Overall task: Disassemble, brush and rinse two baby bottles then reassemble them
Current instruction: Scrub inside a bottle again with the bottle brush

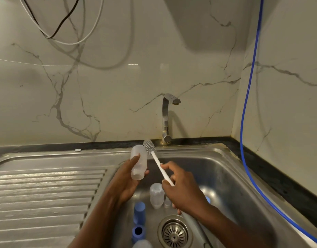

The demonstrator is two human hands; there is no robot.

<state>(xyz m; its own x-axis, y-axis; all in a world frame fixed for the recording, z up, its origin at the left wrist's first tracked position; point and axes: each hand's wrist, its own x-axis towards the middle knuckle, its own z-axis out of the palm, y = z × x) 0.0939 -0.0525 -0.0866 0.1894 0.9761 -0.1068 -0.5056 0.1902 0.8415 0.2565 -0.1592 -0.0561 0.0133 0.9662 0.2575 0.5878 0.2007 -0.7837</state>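
My left hand (125,178) grips a clear baby bottle body (139,161) above the sink, its base pointing away from me. My right hand (182,190) holds the white handle of a bottle brush (158,162); the grey bristle head sits outside the bottle, just right of its far end. On the sink floor lie a second clear bottle (156,195), a small clear teat (167,202), a blue cap (139,213), a blue screw ring (138,231) and another clear piece (142,244) at the frame's bottom edge. A further blue part (207,199) peeks out behind my right hand.
The steel sink basin (225,176) has a drain strainer (174,233) near the front. A ribbed draining board (46,194) lies to the left. The tap (167,119) stands at the back with no water running. A blue hose (247,122) hangs down the right wall.
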